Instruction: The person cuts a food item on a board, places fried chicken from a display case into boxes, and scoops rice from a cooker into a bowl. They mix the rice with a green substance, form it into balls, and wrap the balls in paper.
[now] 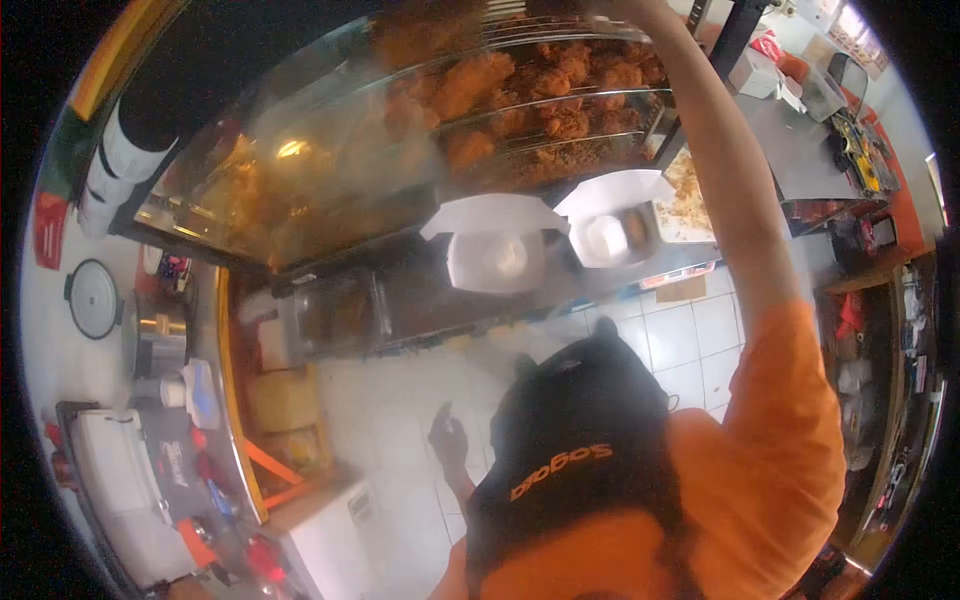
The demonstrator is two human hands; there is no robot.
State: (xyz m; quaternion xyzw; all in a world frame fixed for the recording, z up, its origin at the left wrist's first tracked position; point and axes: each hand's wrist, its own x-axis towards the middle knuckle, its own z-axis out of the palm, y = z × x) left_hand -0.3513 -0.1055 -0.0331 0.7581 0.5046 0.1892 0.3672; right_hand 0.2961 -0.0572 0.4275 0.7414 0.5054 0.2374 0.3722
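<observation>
Cookware sits at the far left, a round lid (92, 298) and a steel pot (155, 342) parked on a side bench (120, 470), out of the serving line. The left hand (448, 440), dark-gloved by the look of it, hangs low over the tiled floor (690, 345). Its fingers are loose and hold nothing, kept clear of the food.

A glass-fronted warming cabinet (330, 160) keeps the fried chicken (545, 95) on wire racks, where it stays hot and drains. On the ledge just below it stand two white takeaway boxes, one (497, 255) beside the other (612, 232), lids tipped back so pieces can drop straight in.

The right hand (640, 8) is stretched up to the cabinet's top rack. It meets the frame edge, so I cannot tell whether its fingers grip anything.
</observation>
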